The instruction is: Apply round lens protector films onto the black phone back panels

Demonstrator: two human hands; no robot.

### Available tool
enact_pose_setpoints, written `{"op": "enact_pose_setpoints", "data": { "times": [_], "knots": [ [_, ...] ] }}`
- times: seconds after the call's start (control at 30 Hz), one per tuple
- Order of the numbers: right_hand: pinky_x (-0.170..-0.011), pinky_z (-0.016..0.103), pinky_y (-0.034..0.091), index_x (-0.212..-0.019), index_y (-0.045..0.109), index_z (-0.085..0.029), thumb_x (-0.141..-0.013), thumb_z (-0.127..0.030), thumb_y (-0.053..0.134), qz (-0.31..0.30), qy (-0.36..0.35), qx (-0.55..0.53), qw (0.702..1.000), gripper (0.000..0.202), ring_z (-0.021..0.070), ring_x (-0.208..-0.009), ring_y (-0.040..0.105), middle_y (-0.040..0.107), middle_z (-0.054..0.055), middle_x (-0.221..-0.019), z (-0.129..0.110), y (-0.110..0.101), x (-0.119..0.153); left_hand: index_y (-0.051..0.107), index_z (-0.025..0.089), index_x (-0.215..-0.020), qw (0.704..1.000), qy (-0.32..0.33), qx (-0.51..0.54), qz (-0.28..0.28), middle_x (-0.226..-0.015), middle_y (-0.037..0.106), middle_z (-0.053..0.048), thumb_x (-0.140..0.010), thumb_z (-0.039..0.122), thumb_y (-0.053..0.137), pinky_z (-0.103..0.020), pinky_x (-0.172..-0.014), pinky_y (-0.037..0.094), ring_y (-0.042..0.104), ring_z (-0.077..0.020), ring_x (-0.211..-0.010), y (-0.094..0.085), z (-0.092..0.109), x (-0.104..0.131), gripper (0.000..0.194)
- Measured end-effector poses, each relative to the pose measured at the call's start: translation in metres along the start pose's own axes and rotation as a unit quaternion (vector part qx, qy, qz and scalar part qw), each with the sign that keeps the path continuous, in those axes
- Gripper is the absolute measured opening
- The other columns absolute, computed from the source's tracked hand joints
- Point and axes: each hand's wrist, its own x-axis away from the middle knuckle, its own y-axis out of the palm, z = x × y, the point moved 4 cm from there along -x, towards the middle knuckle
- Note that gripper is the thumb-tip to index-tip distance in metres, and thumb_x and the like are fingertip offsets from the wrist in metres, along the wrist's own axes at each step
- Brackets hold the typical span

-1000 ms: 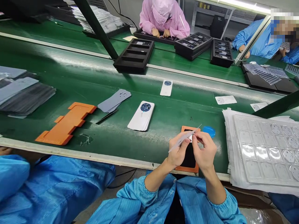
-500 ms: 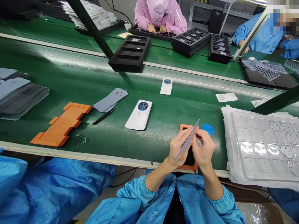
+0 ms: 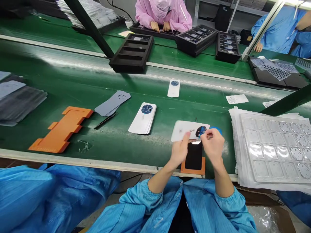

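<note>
A white phone back panel (image 3: 183, 127) with a dark blue camera area lies sideways between my hands. My left hand (image 3: 180, 149) grips its lower edge, thumb on top. The fingers of my right hand (image 3: 213, 144) are pinched at the camera area; what they hold, if anything, is too small to make out. Below the panel, a black phone-shaped piece (image 3: 193, 158) rests in an orange fixture (image 3: 193, 171) at the front edge of the green bench. A blue round item (image 3: 216, 129) is partly hidden behind my right hand.
White panels (image 3: 143, 119), tweezers (image 3: 105, 120), grey sheets (image 3: 113, 103) and another orange fixture (image 3: 60, 129) lie to the left. Clear trays (image 3: 277, 149) stand right. Across the bench are black trays (image 3: 133, 53), a person in pink (image 3: 165, 14) and a person in blue (image 3: 279, 30).
The panel was edge-on and tilted between my hands; now its white face and camera area show. My right hand has moved to the camera area. The view has shifted slightly.
</note>
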Motion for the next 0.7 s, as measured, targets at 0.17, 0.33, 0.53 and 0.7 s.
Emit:
{"op": "enact_pose_setpoints", "data": {
  "times": [0.17, 0.33, 0.53, 0.7],
  "knots": [
    [-0.064, 0.029, 0.042, -0.064, 0.062, -0.019, -0.073, -0.025, 0.059, -0.095, 0.151, 0.188, 0.966, 0.012, 0.0208, -0.066, 0.062, 0.066, 0.005, -0.065, 0.070, -0.027, -0.047, 0.059, 0.017, -0.131, 0.984, -0.106, 0.144, -0.005, -0.126, 0.068, -0.013, -0.087, 0.043, 0.070, -0.052, -0.094, 0.057, 0.071, -0.0286, -0.102, -0.020, 0.003, -0.025, 0.052],
    [-0.069, 0.033, 0.045, -0.089, 0.067, -0.015, -0.086, -0.021, 0.049, -0.065, 0.056, 0.208, 0.974, 0.020, 0.0237, -0.076, 0.064, 0.070, 0.011, -0.081, 0.058, -0.049, -0.034, 0.068, 0.017, -0.121, 0.980, 0.075, -0.131, -0.131, -0.126, 0.069, -0.011, -0.097, 0.036, 0.055, -0.046, -0.103, 0.052, 0.063, -0.0298, -0.120, -0.035, 0.029, -0.022, 0.032],
    [-0.098, 0.038, 0.052, -0.129, 0.061, -0.016, -0.095, -0.013, 0.044, -0.127, -0.324, 0.115, 0.930, 0.038, 0.0242, -0.119, 0.061, 0.067, 0.014, -0.125, -0.002, -0.027, 0.045, 0.049, 0.018, -0.142, 0.727, 0.379, -0.481, -0.310, -0.141, 0.057, -0.016, -0.100, 0.015, 0.042, -0.044, -0.109, 0.048, 0.052, -0.0263, -0.134, -0.023, 0.018, 0.006, 0.043],
    [-0.097, 0.039, 0.055, -0.133, 0.061, -0.013, -0.097, -0.009, 0.044, -0.110, -0.383, 0.146, 0.905, 0.039, 0.0245, -0.116, 0.064, 0.070, 0.015, -0.122, 0.011, -0.012, 0.061, 0.046, 0.013, -0.140, 0.630, 0.424, -0.586, -0.282, -0.133, 0.061, -0.019, -0.099, 0.008, 0.040, -0.042, -0.102, 0.054, 0.055, -0.0272, -0.131, -0.017, -0.002, 0.010, 0.041]
  ]
}}
